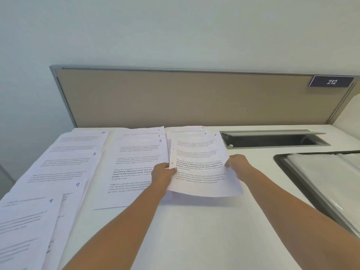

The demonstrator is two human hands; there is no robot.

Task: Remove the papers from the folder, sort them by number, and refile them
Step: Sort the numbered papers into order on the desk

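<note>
Over the white bench [194, 230], the left hand [162, 172] and right hand [236, 163] each pinch, in a narrow grip, opposite edges of a paper stack [202, 172]; numbered sheets [70, 168] lie spread left, the open folder [321, 184] right.

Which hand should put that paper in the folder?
Probably the right hand: it grips the sheet on the side nearest the open folder. The left hand is farther away.
</note>
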